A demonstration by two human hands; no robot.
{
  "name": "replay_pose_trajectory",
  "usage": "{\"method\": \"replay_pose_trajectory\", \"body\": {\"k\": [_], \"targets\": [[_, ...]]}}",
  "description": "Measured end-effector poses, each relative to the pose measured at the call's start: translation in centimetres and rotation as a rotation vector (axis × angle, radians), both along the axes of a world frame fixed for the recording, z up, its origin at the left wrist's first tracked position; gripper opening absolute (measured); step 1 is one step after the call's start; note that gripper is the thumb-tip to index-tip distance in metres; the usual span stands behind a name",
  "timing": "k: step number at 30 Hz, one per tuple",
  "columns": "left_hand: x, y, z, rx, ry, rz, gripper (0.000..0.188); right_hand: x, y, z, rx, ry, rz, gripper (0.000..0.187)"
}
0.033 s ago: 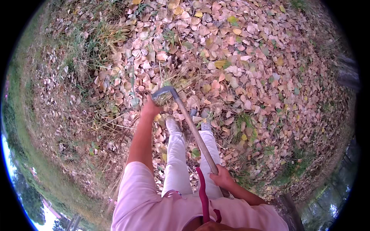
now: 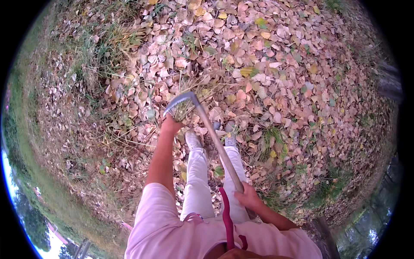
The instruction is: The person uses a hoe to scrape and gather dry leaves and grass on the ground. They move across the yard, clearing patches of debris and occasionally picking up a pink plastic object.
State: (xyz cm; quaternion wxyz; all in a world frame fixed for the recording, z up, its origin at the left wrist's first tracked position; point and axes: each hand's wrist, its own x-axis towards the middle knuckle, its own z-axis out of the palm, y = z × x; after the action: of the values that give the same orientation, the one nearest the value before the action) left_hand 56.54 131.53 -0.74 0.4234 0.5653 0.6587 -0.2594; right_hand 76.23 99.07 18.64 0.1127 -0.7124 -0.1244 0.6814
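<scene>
A long-handled sickle [image 2: 214, 138] slants across the front of my legs. My right hand [image 2: 248, 195] is wrapped round its wooden handle near the lower end. The curved grey blade [image 2: 180, 99] arcs over to the left, above a tuft of dry grass [image 2: 184, 109]. My left hand [image 2: 171, 124] is closed on the near side of this tuft, with stems coming out past the fingers. The blade's tip ends close to the left hand's knuckles; whether they touch I cannot tell.
Fallen leaves [image 2: 284, 82] cover the ground. Green grass [image 2: 101, 54] grows at the far left, and another clump [image 2: 271, 140] at the right. My shoes [image 2: 192, 139] stand just behind the tuft. A dark trunk-like shape [image 2: 389, 80] lies at the right edge.
The sickle blade has swung slightly, so more of its curve shows left of the handle. My left hand has shifted a little right and nearer to me.
</scene>
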Motion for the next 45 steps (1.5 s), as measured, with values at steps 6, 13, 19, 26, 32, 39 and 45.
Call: {"method": "replay_pose_trajectory", "body": {"k": [6,13,19,26,32,39,45], "targets": [[1.0,-5.1,-2.3,0.087,0.064,-0.077,0.036,4.3,9.1,-14.2,0.23,-0.418,-0.097,0.027],[-1.0,-1.3,0.5,0.117,0.167,-0.308,0.027,3.7,0.3,-12.8,-0.004,-0.501,0.262,0.037],[-3.9,-2.4,-0.7,0.146,0.188,-0.331,0.027,4.7,-10.7,3.8,-0.15,-0.502,0.205,0.028],[-5.1,-0.3,-0.1,0.199,0.215,-0.434,0.019,6.0,1.2,-4.1,0.151,-0.49,-0.016,0.027],[-4.4,1.3,0.6,0.352,0.267,-0.606,0.027,0.7,23.2,-15.2,0.176,-0.214,0.05,0.032],[-5.4,3.3,2.8,0.511,0.33,-0.8,0.074,0.4,15.9,-12.5,0.282,-0.234,0.737,0.034],[-7.5,2.7,0.7,0.018,0.161,-0.277,0.096,4.8,7.5,-6.8,0.124,-0.204,0.652,0.041]]}}
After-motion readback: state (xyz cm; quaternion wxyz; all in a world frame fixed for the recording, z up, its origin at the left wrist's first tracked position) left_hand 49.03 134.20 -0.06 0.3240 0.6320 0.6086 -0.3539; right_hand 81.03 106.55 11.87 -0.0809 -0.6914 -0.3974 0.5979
